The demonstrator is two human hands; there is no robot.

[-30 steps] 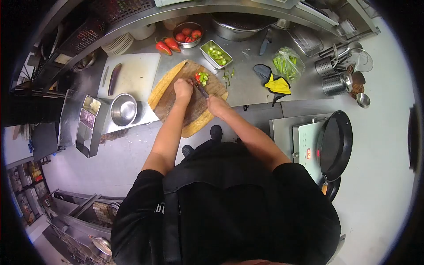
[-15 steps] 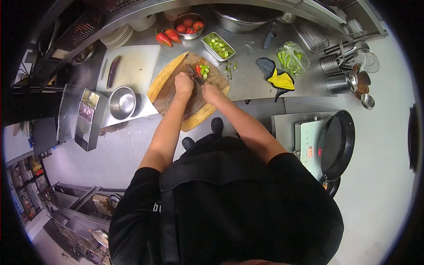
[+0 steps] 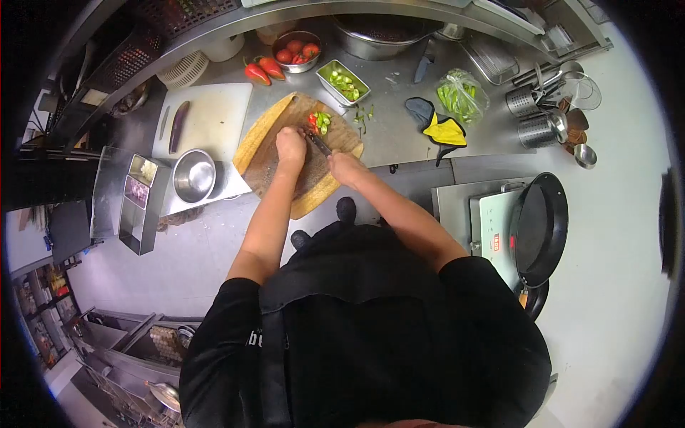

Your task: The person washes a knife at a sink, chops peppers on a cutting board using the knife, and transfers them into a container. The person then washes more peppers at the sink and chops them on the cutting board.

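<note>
My right hand (image 3: 346, 169) is wrapped round the handle of a knife (image 3: 319, 144), whose dark blade points up and left over a wooden cutting board (image 3: 246, 158). Beside the blade, my left hand (image 3: 291, 148) is closed, knuckles up, low on the board; whatever lies under its fingers is hidden. Just beyond the knife is a small pile of sliced red and green chili peppers (image 3: 320, 123). Past the board's far edge stands a metal tray (image 3: 344, 82) of sliced green peppers, with green scraps (image 3: 362, 118) scattered near it.
At left are a white cutting board (image 3: 214, 118) with an eggplant (image 3: 179, 127), and a steel bowl (image 3: 195, 175). Whole red peppers (image 3: 262, 70) and a bowl of tomatoes (image 3: 297, 51) stand behind. A bag of green peppers (image 3: 462, 98) and a frying pan (image 3: 542, 230) are at right.
The camera view has shifted slightly. Both hands and the knife have come a little toward me across the board, away from the sliced peppers. Both hands stay closed.
</note>
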